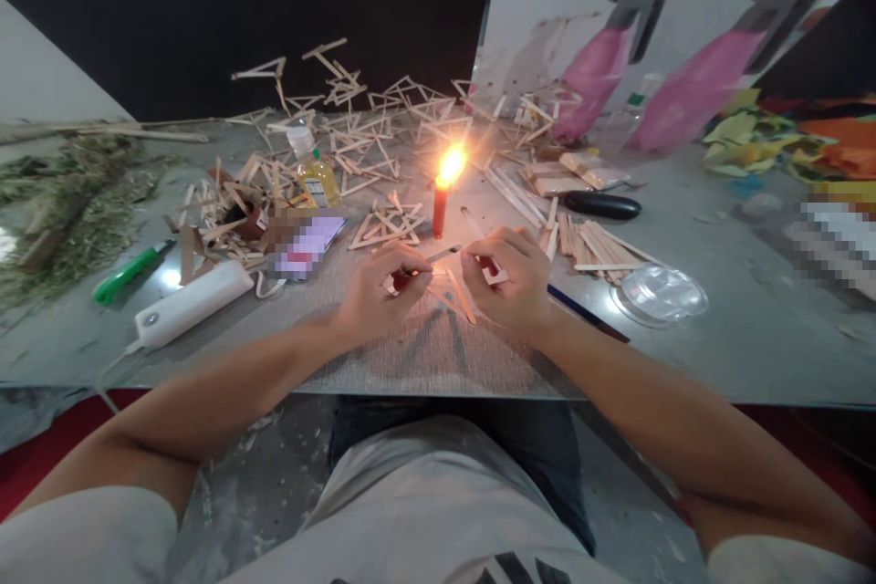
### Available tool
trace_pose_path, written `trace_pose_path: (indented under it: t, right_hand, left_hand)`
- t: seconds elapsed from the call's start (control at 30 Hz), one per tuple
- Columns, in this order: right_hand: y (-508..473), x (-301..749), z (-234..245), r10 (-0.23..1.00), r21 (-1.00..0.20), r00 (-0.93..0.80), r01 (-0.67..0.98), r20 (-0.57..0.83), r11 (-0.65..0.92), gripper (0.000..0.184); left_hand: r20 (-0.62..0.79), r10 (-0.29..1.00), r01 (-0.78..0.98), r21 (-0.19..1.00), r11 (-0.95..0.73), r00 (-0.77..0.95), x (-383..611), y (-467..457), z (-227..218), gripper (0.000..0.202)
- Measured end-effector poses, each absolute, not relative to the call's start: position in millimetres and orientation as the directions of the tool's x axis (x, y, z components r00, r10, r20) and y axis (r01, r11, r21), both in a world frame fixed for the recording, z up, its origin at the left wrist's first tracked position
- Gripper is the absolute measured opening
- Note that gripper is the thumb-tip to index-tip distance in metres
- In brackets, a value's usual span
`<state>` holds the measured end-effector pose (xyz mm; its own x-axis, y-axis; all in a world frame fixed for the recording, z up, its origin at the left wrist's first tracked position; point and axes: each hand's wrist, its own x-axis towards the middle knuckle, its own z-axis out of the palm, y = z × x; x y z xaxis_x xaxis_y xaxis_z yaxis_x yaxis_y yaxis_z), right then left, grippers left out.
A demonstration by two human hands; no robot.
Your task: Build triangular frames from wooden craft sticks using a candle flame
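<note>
One left hand in tight pinch on dark-tipped stick

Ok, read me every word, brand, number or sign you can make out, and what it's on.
None can be read.
Bottle of yellow liquid: label too small and blurred.
Phone: screen too blurred, partly pixelated.
White shirt: dark print, cut off by the frame.

left hand pinching a dark-tipped stick, right hand curled near its tip, lit red candle behind, wooden sticks across the worktop
</note>
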<state>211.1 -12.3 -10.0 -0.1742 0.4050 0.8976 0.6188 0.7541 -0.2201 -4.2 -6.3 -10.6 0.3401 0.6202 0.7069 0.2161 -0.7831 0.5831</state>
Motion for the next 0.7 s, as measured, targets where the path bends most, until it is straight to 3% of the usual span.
trace_pose_path:
  t: [0.27,0.7]
  right_hand:
    - [-14.0,211.1,-10.5,0.477,-0.285,-0.187,0.601,0.859,0.747,0.005]
    - [-11.8,210.3,-9.9,0.466,-0.259,-0.183,0.631,0.866,0.731,0.008]
  left_hand:
    - [0.722,0.605,0.209,0.569,-0.795,0.336,-2.9,-6.7,-9.0,0.008]
    - [0.721,0.595,0.216,0.556,-0.802,0.354,-4.4,-5.6,-10.4,0.007]
